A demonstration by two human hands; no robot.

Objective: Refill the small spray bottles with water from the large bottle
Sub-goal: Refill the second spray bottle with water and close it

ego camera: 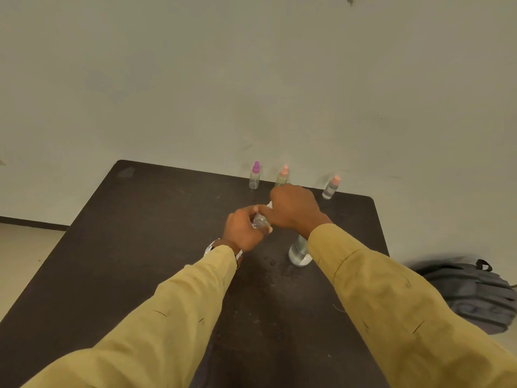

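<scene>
Gripping small clear bottle [261,221] in left hand [244,228], right hand [293,209] pinching its top, large bottle [299,251] under right wrist

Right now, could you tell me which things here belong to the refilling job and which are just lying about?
Job:
- small bottle held in left hand, right hand at its top
- three capped spray bottles
- large bottle

Lying about:
- grey backpack beside the table

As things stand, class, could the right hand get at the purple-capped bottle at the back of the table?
Probably yes. The purple-capped bottle stands alone with bare table before it. But the right hand is busy at the small bottle in the left hand's grip.
</scene>
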